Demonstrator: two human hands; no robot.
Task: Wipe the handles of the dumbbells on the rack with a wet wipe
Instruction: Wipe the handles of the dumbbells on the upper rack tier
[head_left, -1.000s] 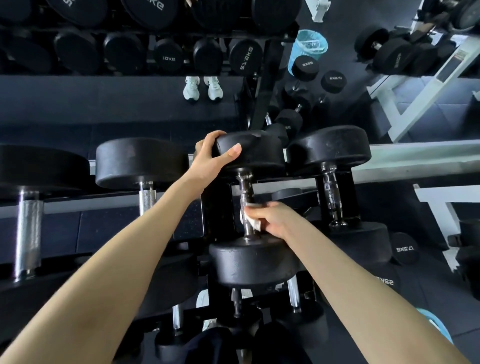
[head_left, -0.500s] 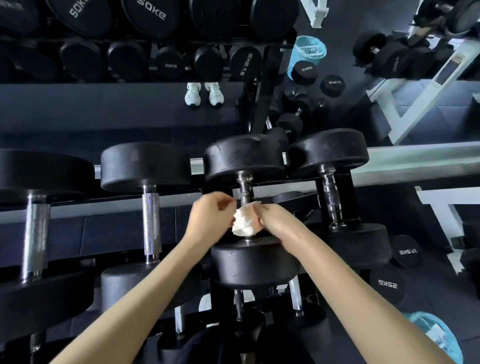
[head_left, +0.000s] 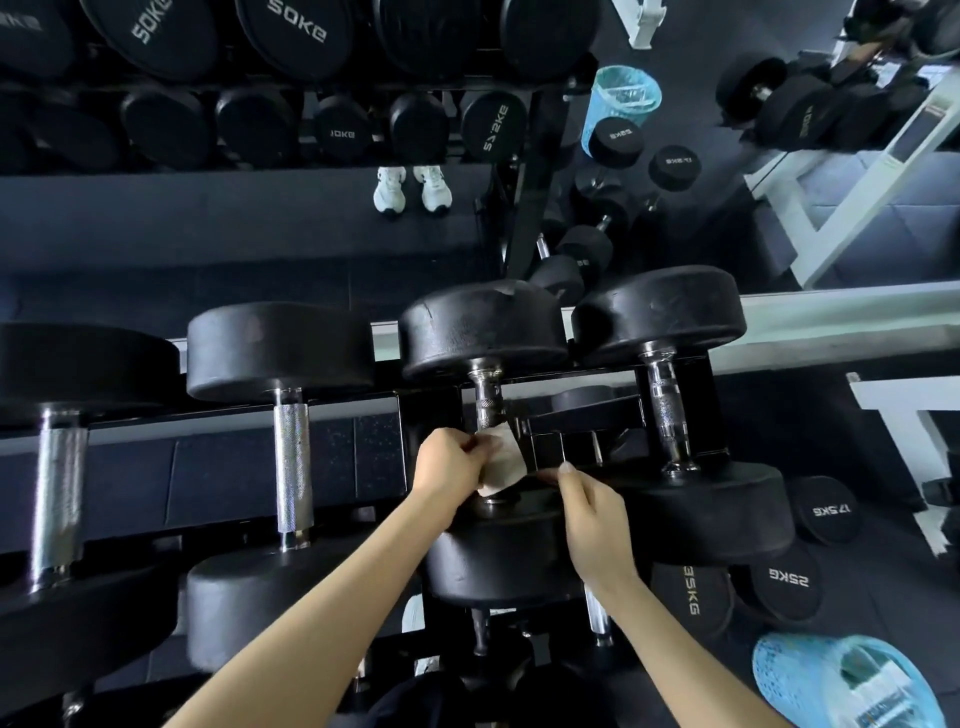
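Whether the left handles (head_left: 292, 467) are done, I cannot tell. The left grip (head_left: 452, 467) pinches the wipe (head_left: 501, 465) at the middle handle (head_left: 488, 402). The right grip (head_left: 592, 514) curls beside it, hold unclear, and the right handle (head_left: 667, 415) likely waits.

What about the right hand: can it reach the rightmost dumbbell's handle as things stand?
Probably yes. The right hand sits close beside that handle, with nothing showing between them; the wet wipe is gripped by the left hand, though.
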